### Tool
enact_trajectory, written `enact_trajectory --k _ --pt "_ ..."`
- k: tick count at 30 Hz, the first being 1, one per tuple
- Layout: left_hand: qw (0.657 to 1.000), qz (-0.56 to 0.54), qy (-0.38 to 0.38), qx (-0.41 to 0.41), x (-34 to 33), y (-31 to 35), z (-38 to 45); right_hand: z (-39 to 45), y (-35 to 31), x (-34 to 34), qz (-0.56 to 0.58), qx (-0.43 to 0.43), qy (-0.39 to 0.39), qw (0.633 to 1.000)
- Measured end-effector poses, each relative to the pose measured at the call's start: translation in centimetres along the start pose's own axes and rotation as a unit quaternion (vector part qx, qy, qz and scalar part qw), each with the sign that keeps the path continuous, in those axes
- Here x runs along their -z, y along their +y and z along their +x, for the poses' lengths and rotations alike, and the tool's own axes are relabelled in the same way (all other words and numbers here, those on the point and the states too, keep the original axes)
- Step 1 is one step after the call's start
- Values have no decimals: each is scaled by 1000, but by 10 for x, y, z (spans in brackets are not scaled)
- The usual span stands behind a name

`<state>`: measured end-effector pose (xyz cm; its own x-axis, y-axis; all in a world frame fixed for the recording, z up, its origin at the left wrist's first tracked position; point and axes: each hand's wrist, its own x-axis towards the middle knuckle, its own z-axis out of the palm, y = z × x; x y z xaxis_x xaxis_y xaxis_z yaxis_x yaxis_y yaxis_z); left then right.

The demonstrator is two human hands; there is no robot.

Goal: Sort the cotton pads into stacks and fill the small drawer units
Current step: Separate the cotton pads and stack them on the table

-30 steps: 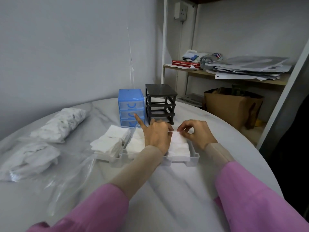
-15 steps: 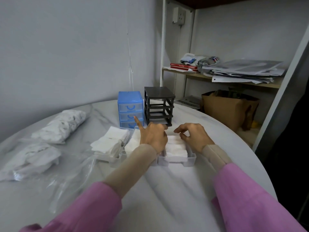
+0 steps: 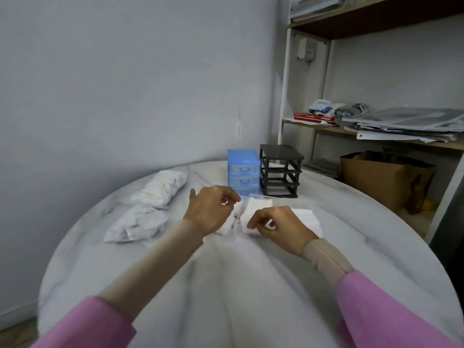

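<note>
The view is motion-blurred. My left hand (image 3: 212,209) and right hand (image 3: 278,228) are close together over white cotton pads (image 3: 259,204) lying in clear drawers (image 3: 237,222) on the round marble table (image 3: 226,285). The fingers of both hands are curled down onto the pads, the right hand pinching a stack's near edge. Another white stack (image 3: 310,219) shows to the right of my right hand. Behind stand a blue drawer unit (image 3: 243,169) with its drawers in and a black drawer frame (image 3: 280,170) with open slots.
Two clear bags of cotton pads (image 3: 160,189) (image 3: 138,224) lie at the table's left. A shelf (image 3: 376,136) with papers and a cardboard box (image 3: 381,179) stand behind the table at the right. A wall runs behind the table.
My left forefinger, stretched out before, is now curled in with the others. Both hands have shifted on the pads. The camera has tilted up and the picture has blurred.
</note>
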<state>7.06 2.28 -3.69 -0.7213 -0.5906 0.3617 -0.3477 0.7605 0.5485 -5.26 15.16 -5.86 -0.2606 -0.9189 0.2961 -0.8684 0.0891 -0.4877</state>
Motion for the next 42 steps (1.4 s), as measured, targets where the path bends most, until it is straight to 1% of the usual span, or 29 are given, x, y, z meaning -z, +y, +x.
enact_trajectory --k 4,7,10,13,15,18,21,24,26,27,29,32,35,38,39,42 --pt "999 18 17 22 38 -33 -19 6 -33 -28 28 44 -34 998" --pt "998 18 38 54 61 -61 -31 10 -50 -43 60 47 -56 996" --pt "988 48 76 122 75 -92 -37 13 -58 -55 137 -2 -59 989" --pt "973 70 84 205 81 -121 -41 18 -65 -67 267 -82 -61 958" --pt "964 40 63 253 79 -132 -43 23 -71 -73 344 -147 -55 926" --pt "956 -49 61 281 75 -135 -45 32 -78 -80 422 -207 -31 882" --pt "944 -86 57 312 72 -136 -45 39 -80 -86 459 -224 -14 860" --pt "933 -99 34 345 71 -138 -47 41 -79 -89 465 -230 -25 855" --pt "923 -136 17 360 71 -139 -49 40 -76 -89 458 -235 -23 857" --pt "921 -167 8 353 71 -139 -49 38 -73 -89 457 -236 -20 857" --pt "924 -224 8 310 69 -138 -51 34 -70 -84 470 -236 -22 850" --pt "940 -252 34 226 66 -134 -53 27 -65 -72 480 -212 -35 851" --pt "958 -241 37 153 64 -128 -51 21 -61 -65 466 -168 -61 866" --pt "966 -235 15 107 59 -122 -49 15 -59 -62 439 -142 -77 884" --pt "968 -228 19 99 56 -121 -49 13 -60 -61 427 -138 -83 890" --pt "977 -168 84 103 50 -119 -48 8 -63 -60 391 -131 -106 905"
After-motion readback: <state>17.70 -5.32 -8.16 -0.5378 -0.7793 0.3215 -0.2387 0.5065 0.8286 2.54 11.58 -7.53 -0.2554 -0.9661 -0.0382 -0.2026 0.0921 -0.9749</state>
